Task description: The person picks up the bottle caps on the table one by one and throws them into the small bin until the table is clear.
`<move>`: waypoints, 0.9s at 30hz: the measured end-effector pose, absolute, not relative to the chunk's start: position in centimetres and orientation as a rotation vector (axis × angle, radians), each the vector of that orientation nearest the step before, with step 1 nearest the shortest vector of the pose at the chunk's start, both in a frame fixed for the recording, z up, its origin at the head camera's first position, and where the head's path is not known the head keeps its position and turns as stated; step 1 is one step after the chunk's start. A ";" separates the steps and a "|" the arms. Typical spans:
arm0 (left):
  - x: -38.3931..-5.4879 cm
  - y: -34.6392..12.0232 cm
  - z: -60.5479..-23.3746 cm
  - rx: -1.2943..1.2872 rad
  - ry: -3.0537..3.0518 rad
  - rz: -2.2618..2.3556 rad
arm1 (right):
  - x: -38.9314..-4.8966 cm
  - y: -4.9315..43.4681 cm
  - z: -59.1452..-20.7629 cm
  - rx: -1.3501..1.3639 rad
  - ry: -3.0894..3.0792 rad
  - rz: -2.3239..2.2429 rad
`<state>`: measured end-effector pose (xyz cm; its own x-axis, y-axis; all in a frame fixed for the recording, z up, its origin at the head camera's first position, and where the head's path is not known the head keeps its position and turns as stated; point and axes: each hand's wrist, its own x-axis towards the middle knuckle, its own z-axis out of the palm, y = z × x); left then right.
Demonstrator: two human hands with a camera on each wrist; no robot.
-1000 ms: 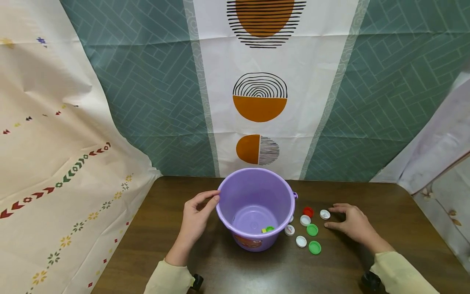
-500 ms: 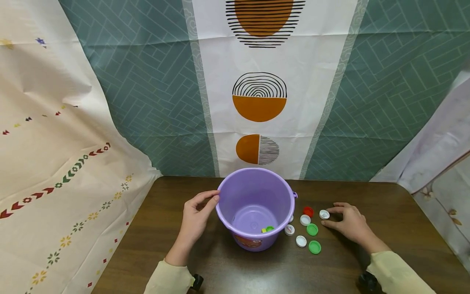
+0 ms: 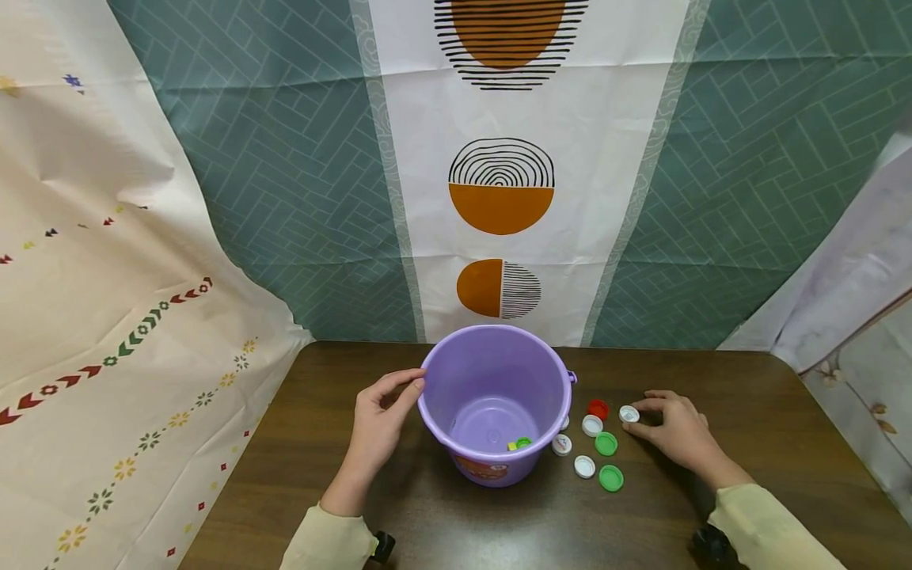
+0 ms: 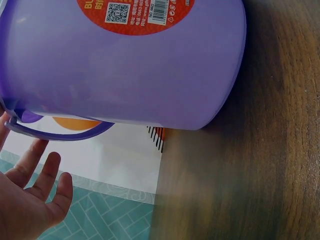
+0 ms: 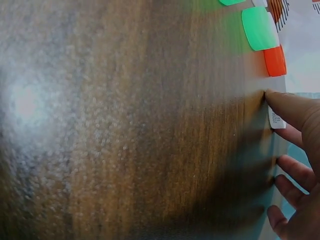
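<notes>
A purple bucket [image 3: 492,356] stands upright near the table's back edge. My left hand [image 3: 381,423] pinches its left rim between thumb and index finger; in the left wrist view, the other fingers [image 4: 50,170] spread beside the bucket's handle [image 4: 65,134]. A green cap [image 3: 523,442] and a small yellow piece [image 3: 511,446] lie inside on the bottom. To the right, my right hand [image 3: 677,431] holds a white bottle cap [image 3: 629,414] at the table surface, between thumb and index finger. The right wrist view shows this white cap [image 5: 276,119] partly hidden by the thumb.
Between bucket and right hand lie a red cap [image 3: 598,408], green caps [image 3: 606,443] and several white caps [image 3: 584,467]. One white cap is partly hidden by the bucket. The brown wooden table [image 3: 456,530] meets a patterned cloth [image 3: 321,198] at the back.
My right hand has shifted slightly left, and its thumb and index finger have closed in on the white cap. The left hand keeps its place on the bucket's rim.
</notes>
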<state>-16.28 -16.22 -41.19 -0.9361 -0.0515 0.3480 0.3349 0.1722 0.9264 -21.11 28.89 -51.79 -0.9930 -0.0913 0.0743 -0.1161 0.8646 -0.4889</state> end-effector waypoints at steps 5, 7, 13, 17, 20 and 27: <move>-16.3 -16.2 -41.2 -0.275 -2.152 -1.836 | -21.1 29.1 -51.6 0.137 -2.919 0.824; -16.3 -16.2 -41.2 -0.279 -2.148 -1.838 | -21.1 29.3 -51.5 0.118 -2.899 0.862; -16.3 -16.2 -41.3 -0.280 -2.139 -1.842 | -21.2 29.3 -50.7 0.127 -2.798 0.918; -16.1 -16.3 -41.3 -0.286 -2.134 -1.843 | -21.3 28.8 -49.4 0.144 -2.716 0.935; -16.1 -16.3 -41.3 -0.292 -2.133 -1.840 | -21.3 28.3 -47.9 0.138 -2.687 0.966; -16.2 -16.3 -41.4 -0.294 -2.136 -1.839 | -21.5 26.8 -45.0 0.120 -2.630 1.066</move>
